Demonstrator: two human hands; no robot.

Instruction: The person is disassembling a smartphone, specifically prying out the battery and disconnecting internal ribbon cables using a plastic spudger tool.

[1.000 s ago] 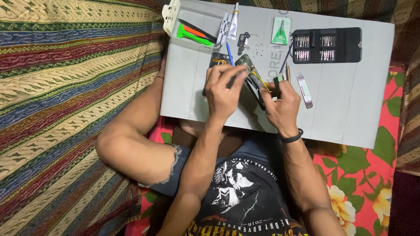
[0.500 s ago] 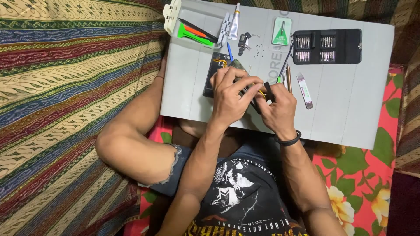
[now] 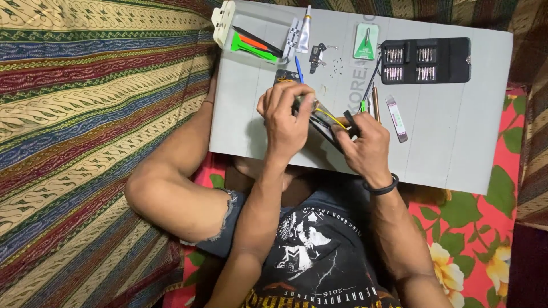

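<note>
Here the left hand (image 3: 288, 120) grips one end of a dark phone (image 3: 324, 121), fingers curled over it, while the right hand (image 3: 365, 149) pinches the other end, keeping it steady above the grey mat (image 3: 456, 142). A bit case (image 3: 427, 61) lies within reach.
</note>
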